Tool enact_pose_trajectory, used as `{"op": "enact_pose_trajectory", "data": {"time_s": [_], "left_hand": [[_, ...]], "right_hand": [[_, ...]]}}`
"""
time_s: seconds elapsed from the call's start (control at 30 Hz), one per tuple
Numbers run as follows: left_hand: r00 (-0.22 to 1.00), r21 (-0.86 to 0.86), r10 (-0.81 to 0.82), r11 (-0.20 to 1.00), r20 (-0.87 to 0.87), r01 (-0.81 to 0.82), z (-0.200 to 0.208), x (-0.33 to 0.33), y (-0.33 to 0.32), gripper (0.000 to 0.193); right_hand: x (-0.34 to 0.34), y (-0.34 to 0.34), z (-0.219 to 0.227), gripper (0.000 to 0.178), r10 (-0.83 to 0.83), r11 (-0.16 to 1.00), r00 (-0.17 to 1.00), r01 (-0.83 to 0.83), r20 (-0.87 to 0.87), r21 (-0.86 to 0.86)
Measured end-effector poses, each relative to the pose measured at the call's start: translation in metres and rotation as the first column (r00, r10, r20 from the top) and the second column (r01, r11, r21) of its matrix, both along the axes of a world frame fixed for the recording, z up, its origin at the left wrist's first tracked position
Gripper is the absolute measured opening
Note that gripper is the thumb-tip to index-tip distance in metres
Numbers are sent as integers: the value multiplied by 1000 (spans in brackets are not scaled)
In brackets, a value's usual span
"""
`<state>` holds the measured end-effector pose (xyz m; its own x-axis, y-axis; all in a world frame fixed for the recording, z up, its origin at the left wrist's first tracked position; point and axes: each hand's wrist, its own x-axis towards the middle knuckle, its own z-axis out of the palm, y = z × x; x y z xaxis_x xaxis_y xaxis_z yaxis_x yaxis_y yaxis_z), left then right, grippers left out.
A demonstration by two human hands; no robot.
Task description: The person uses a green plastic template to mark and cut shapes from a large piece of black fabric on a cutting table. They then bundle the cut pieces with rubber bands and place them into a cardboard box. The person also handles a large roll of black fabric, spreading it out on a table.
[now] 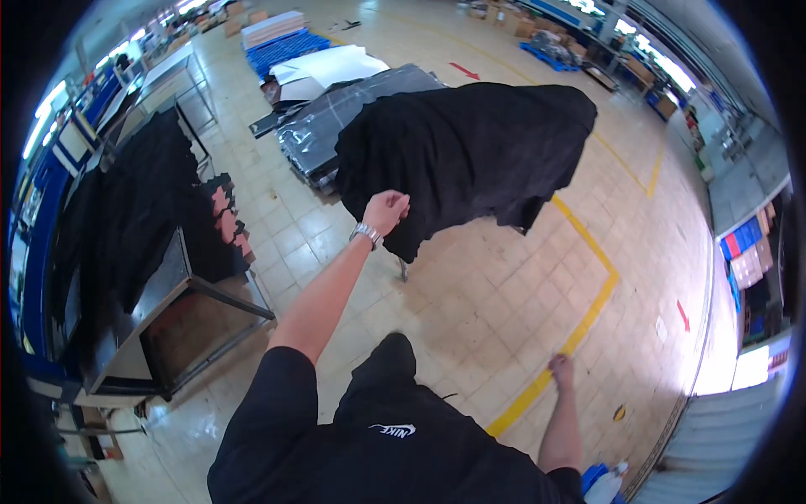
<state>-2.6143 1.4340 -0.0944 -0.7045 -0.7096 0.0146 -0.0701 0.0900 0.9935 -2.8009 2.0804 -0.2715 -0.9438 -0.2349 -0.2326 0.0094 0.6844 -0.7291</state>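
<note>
My left hand (386, 212), with a metal-band watch on its wrist, is stretched forward with its fingers curled in. It overlaps the near left edge of a large black sheet (470, 155), which looks like leather or cloth. No fold runs from the sheet to the fingers, and whether they touch it I cannot tell. The sheet hangs draped over a support that is mostly hidden, its lower edge ragged. Low at my right side, my right hand (561, 367) hangs over the floor, loosely closed, with nothing visible in it.
To the left, more black sheets (134, 202) lie over a metal-framed table (227, 294), with pink-red pieces (225, 220) at their edge. Behind the draped sheet sits a plastic-wrapped stack (315, 139), and farther back a blue pallet (285, 52). A yellow line (588, 235) marks the tiled floor.
</note>
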Motion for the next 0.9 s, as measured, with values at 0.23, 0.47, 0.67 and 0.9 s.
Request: {"op": "enact_pose_trajectory", "data": {"time_s": [0.23, 0.47, 0.67, 0.9], "left_hand": [[863, -343, 496, 797, -96, -496, 4, -138, -112, 52], [855, -209, 444, 893, 269, -398, 2, -168, -110, 40], [799, -607, 599, 618, -48, -500, -55, -154, -70, 24], [541, -383, 778, 628, 320, -677, -31, -169, -65, 49]], "right_hand": [[-202, -194, 53, 23, -42, 999, 999, 42, 3, 17], [-136, -327, 0, 26, 530, 840, 828, -542, 182, 24], [-147, -381, -32, 28, 771, 586, 594, -803, 228, 111], [-310, -458, -67, 27, 897, 356, 370, -929, 241, 99]]}}
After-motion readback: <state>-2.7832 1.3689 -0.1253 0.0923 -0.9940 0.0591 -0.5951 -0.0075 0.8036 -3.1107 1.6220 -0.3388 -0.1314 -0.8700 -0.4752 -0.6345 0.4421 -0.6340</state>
